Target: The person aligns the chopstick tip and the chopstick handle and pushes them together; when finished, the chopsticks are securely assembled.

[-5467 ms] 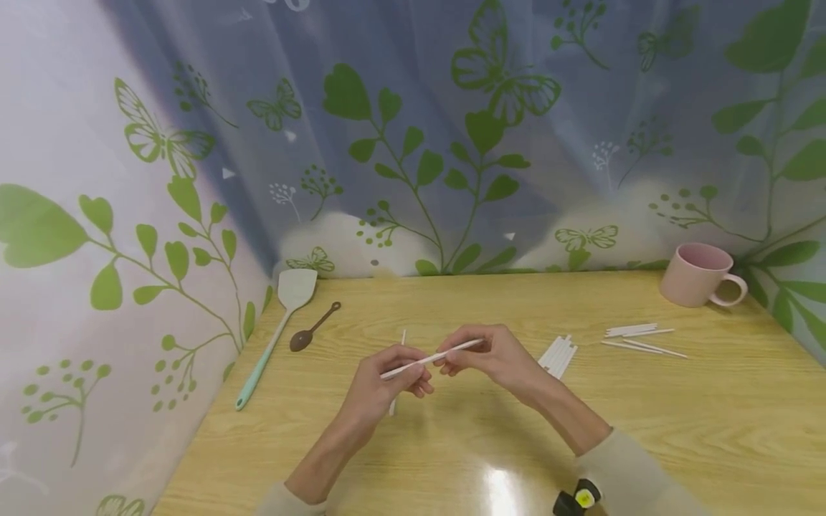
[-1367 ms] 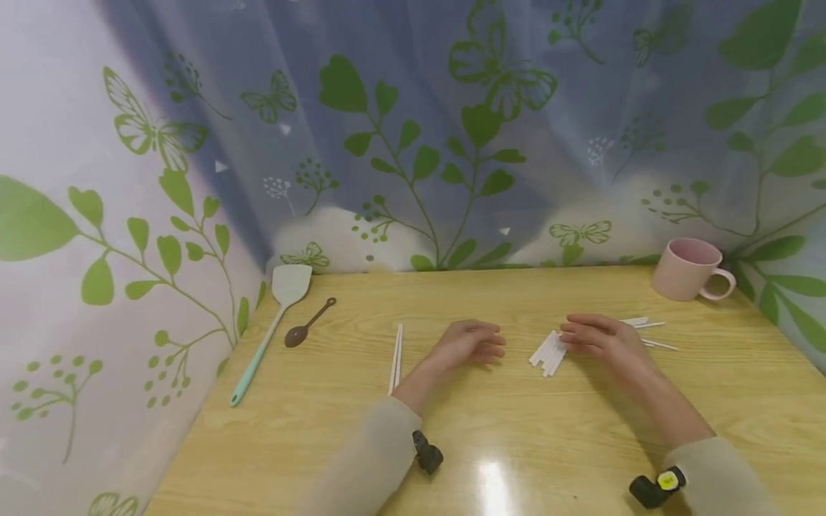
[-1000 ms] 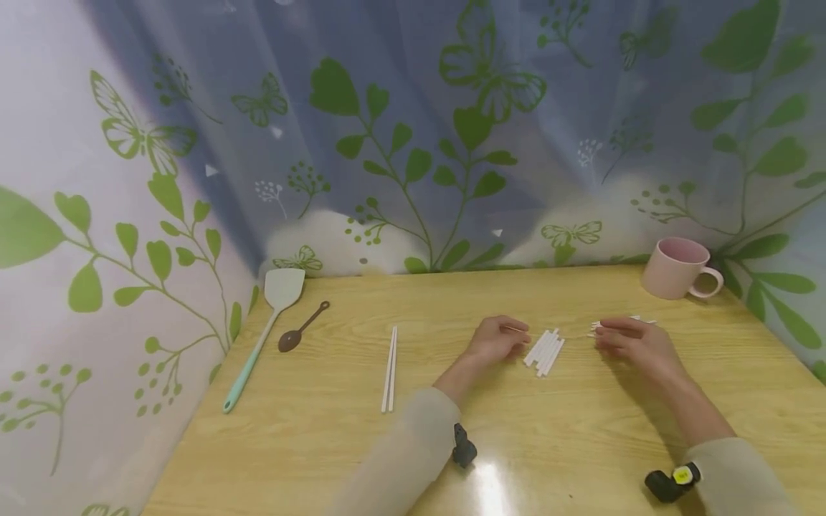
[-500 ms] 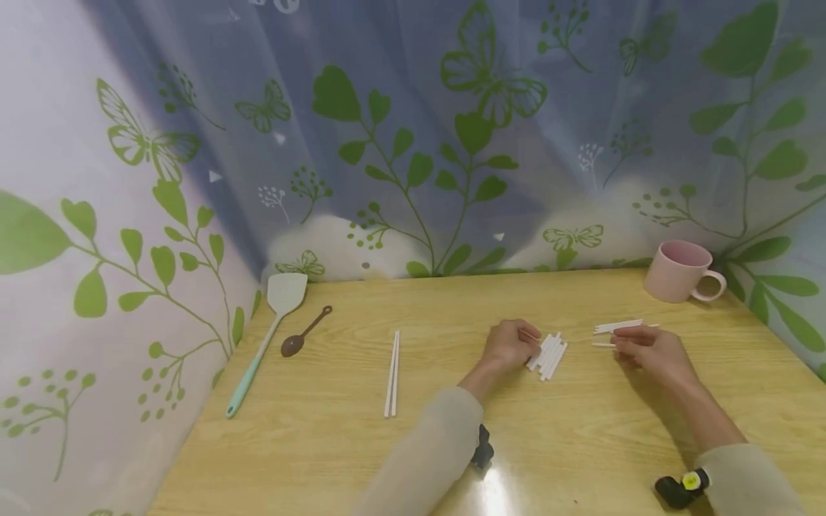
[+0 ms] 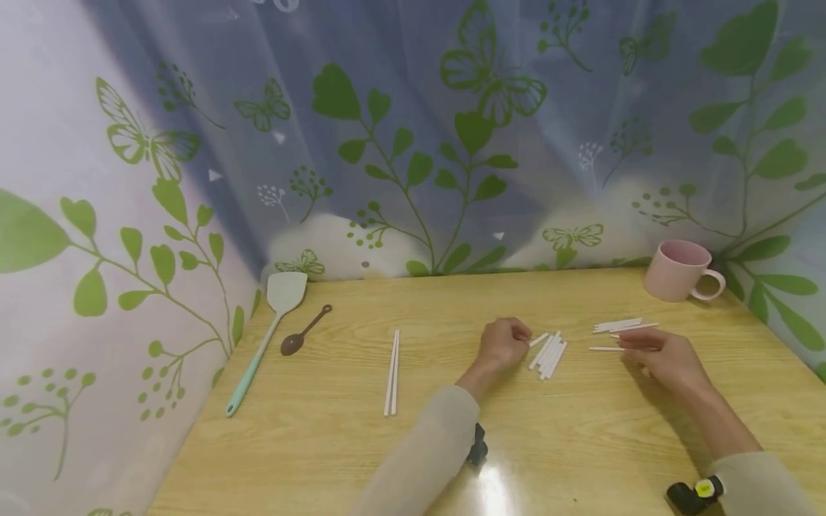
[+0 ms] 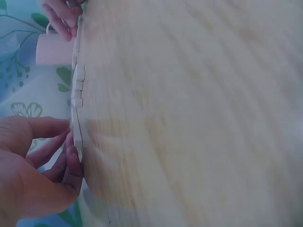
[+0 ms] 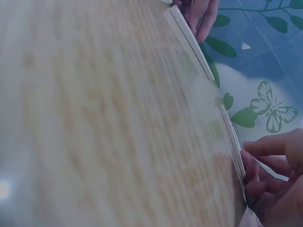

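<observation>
My left hand point(image 5: 505, 342) pinches the end of a short white stick point(image 5: 538, 340) at the left side of a bundle of similar white sticks point(image 5: 550, 356). Up close in the left wrist view, its thumb and fingertips meet at the end of that stick point(image 6: 78, 135), low over the table. My right hand point(image 5: 665, 358) pinches a thin white stick point(image 5: 605, 349) that points leftward out of the fingertips. Just behind it lie several more thin white sticks point(image 5: 617, 325), partly covered by the fingers. Two long white sticks point(image 5: 391, 374) lie side by side, left of both hands.
A pink mug point(image 5: 677, 271) stands at the back right of the wooden table point(image 5: 452, 301). At the left lie a spatula point(image 5: 266, 344) with a mint handle and a small brown spoon point(image 5: 303, 333). A patterned curtain point(image 5: 413, 143) hangs behind the table.
Earlier both hands held a long white stick; now it lies beside the other. Both hands moved right to the shorter sticks. Lately the left drew one stick leftward; the right shifted slightly right.
</observation>
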The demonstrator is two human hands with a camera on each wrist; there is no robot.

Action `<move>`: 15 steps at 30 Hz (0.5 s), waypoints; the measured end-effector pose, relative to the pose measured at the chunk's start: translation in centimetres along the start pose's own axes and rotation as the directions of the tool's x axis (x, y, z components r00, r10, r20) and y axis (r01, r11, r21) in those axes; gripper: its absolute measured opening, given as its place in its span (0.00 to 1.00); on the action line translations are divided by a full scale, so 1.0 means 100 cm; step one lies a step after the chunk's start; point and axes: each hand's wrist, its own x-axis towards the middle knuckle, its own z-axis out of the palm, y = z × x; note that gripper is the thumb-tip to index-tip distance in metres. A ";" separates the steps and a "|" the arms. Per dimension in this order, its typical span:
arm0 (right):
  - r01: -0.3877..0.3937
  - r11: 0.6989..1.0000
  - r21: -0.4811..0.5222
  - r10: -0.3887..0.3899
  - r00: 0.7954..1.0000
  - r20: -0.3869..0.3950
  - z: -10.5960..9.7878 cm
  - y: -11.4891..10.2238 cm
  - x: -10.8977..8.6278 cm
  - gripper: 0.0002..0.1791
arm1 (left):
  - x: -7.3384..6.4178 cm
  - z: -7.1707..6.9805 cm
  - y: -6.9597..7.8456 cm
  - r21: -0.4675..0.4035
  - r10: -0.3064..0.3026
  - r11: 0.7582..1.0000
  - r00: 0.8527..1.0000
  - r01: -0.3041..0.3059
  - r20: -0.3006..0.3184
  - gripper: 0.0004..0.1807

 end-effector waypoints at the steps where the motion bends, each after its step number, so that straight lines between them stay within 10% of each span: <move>1: 0.008 1.000 -0.026 -0.008 1.000 -0.001 0.000 0.001 -0.001 0.23 | 0.000 0.001 0.000 0.011 0.004 1.000 1.000 -0.004 0.001 0.13; 15: 0.058 0.982 -0.180 -0.058 0.998 0.007 0.005 -0.003 -0.004 0.10 | 0.002 0.001 0.006 0.148 -0.010 0.989 1.000 0.007 0.016 0.13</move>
